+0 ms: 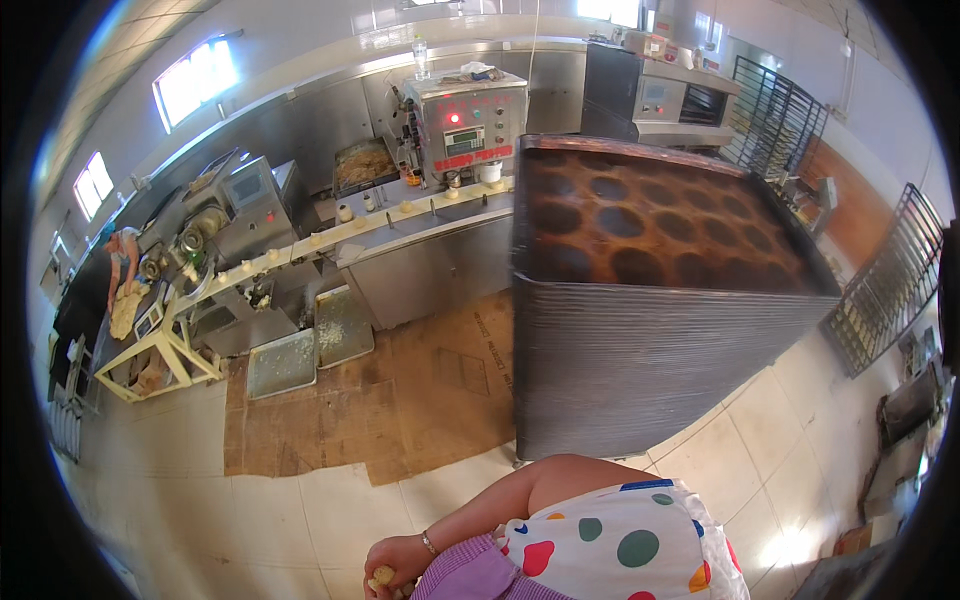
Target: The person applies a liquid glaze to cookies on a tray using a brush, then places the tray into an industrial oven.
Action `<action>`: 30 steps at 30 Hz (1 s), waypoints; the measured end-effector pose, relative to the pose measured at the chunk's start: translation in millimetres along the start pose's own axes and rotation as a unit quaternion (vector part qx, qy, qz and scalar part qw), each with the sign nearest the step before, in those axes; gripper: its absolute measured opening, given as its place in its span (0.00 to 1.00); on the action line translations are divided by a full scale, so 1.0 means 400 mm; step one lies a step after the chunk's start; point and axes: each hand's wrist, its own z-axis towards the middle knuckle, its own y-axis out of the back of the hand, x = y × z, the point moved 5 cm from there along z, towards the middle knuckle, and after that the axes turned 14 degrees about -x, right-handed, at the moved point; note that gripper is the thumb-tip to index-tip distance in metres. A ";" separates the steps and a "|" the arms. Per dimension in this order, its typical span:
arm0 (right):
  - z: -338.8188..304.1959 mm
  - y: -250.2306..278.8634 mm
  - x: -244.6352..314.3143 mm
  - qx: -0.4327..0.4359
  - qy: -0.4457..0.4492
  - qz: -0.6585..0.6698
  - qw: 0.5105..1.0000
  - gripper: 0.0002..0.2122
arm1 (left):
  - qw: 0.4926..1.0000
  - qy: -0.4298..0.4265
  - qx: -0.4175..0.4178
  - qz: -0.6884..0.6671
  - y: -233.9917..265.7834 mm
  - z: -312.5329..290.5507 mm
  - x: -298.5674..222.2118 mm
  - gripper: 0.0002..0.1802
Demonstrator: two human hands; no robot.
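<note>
Dark round-welled trays (660,370) rise in one tall stack, likely saving floor. A narrow conveyor (337,233) slants beyond. The left hand is out of sight; seemingly the right hand (398,562), low in view, curls around small pale lumps (382,577), presumably against dropping them.

Tray stack (640,365): metal, dull ribbed sides, glossy top. Cardboard (300,435): paper board, matt, scuffed. Floor (430,505): tile, smooth, shiny. Bench (430,260): sheet metal, smooth, soft sheen. Control box (440,100): smooth metal. Bottle (420,60): clear plastic, glossy. Flat pans (282,367): metal, speckled surface. Apron (590,510): cloth, matt. Sleeve (465,572): cloth, gathered. Bracelet (428,542): metal-looking. Dough (380,577): matt, lumpy.
</note>
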 end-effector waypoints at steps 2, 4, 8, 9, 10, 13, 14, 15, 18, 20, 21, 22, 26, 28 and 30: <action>0.100 -0.018 -0.068 0.008 -0.039 0.005 0.999 0.10 | 1.000 -0.003 -0.007 -0.005 0.043 0.099 -0.056 0.42; 0.208 -0.016 -0.103 -0.013 -0.011 -0.033 0.999 0.12 | 1.000 -0.006 -0.009 -0.008 0.080 0.205 -0.116 0.41; 0.437 0.000 -0.195 -0.050 0.028 -0.102 0.993 0.20 | 1.000 -0.006 0.028 -0.009 0.130 0.431 -0.239 0.40; 0.493 0.001 -0.233 -0.041 -0.001 -0.095 0.995 0.22 | 0.999 -0.006 0.041 -0.007 0.138 0.492 -0.267 0.40; 0.548 -0.002 -0.257 0.011 -0.083 -0.013 0.996 0.24 | 0.999 -0.008 0.053 -0.010 0.131 0.550 -0.304 0.39; 0.683 0.025 -0.275 -0.062 -0.121 -0.034 0.990 0.24 | 0.996 -0.005 0.092 -0.011 0.120 0.711 -0.405 0.38; 0.731 0.048 -0.278 -0.094 -0.103 -0.063 0.988 0.26 | 0.994 -0.003 0.108 -0.011 0.108 0.763 -0.437 0.38; 0.766 0.069 -0.293 -0.109 -0.113 -0.056 0.986 0.26 | 0.992 0.000 0.125 -0.013 0.092 0.812 -0.461 0.38; 0.881 0.142 -0.363 -0.161 -0.137 -0.006 0.977 0.29 | 0.980 0.003 0.198 0.017 0.023 0.948 -0.540 0.36; 0.949 0.195 -0.391 -0.182 -0.136 -0.066 0.972 0.29 | 0.970 0.019 0.240 0.042 -0.014 1.033 -0.588 0.38; 0.989 0.228 -0.408 -0.191 -0.134 -0.096 0.968 0.29 | 0.964 0.025 0.261 0.054 -0.033 1.090 -0.603 0.38; 1.021 0.258 -0.440 -0.181 -0.141 -0.124 0.965 0.28 | 0.958 0.004 0.281 0.063 -0.073 1.155 -0.610 0.41; 1.172 0.383 -0.568 -0.169 -0.148 -0.228 0.947 0.28 | 0.962 0.035 0.267 0.055 -0.193 1.368 -0.665 0.47; 1.262 0.447 -0.627 -0.149 -0.161 -0.235 0.947 0.30 | 0.965 0.044 0.252 0.062 -0.248 1.469 -0.715 0.44; 1.364 0.528 -0.665 -0.153 -0.190 -0.201 0.949 0.35 | 0.963 0.075 0.250 0.062 -0.310 1.565 -0.787 0.40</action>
